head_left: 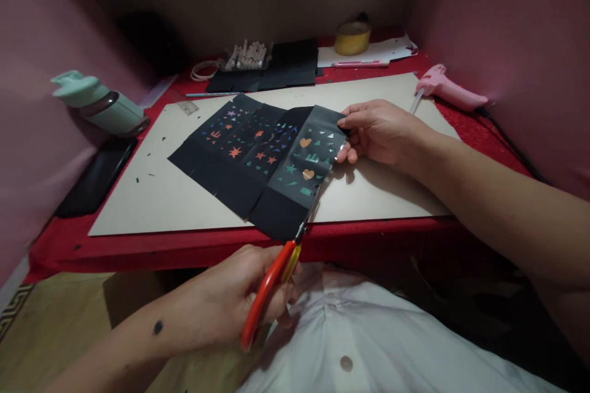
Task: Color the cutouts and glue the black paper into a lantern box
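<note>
A folded black paper panel (221, 178) with cut-out stars, hearts and small triangles backed in colour spreads over the white board. My right hand (375, 132) pinches its far right corner between thumb and fingers, lifting that side. In my left hand (253, 288) are scissors (270, 295) with red and yellow handles, the fingers wrapped round them. The blades point away from me and lie at the panel's near right edge. How far apart the blades are is hard to see.
The white board (382, 196) rests on a red-covered table (184, 250). At left stand a mint bottle (106, 104) and a black phone-like slab (99, 178). Behind are markers (251, 55), black sheets (295, 61) and a yellow tape roll (353, 40). A pink glue gun (449, 89) lies right.
</note>
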The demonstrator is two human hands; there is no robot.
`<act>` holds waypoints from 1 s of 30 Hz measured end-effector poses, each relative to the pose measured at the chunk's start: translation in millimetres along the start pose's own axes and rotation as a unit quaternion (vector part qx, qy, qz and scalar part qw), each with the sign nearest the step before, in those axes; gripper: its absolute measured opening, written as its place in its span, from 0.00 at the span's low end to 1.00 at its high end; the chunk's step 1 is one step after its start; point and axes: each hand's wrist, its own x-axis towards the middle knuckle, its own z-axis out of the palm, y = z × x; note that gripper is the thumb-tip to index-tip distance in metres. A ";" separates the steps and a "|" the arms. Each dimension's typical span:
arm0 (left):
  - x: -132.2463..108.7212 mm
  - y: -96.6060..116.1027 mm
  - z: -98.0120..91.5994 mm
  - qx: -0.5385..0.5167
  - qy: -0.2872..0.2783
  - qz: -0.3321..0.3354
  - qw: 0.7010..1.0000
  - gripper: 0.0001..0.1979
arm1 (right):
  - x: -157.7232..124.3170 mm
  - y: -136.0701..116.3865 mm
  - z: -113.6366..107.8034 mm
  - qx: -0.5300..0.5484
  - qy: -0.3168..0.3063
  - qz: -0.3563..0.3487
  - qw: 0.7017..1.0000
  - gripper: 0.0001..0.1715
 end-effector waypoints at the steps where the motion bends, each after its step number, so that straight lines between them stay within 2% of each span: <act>1: 1.2 1.3 -0.5 -0.009 -0.001 -0.002 1.000 0.04 | 0.1 0.2 -0.2 -0.002 -0.001 0.002 1.000 0.14; 8: 5.3 1.5 -3.5 -0.023 -0.019 -0.001 1.000 0.04 | -1.7 -0.3 2.6 0.000 0.013 0.007 1.000 0.16; 17: 10.8 -4.2 -4.8 -0.089 -0.035 -0.013 0.995 0.12 | -0.1 0.8 1.7 0.005 0.011 0.002 1.000 0.15; 24: 10.0 0.7 -3.0 -0.027 -0.029 0.041 0.998 0.10 | -2.1 -1.2 4.7 0.008 0.034 0.010 0.999 0.16; 30: 11.2 1.2 -0.7 -0.050 -0.028 0.015 0.998 0.11 | -2.1 -1.4 4.3 0.002 0.024 0.016 1.000 0.14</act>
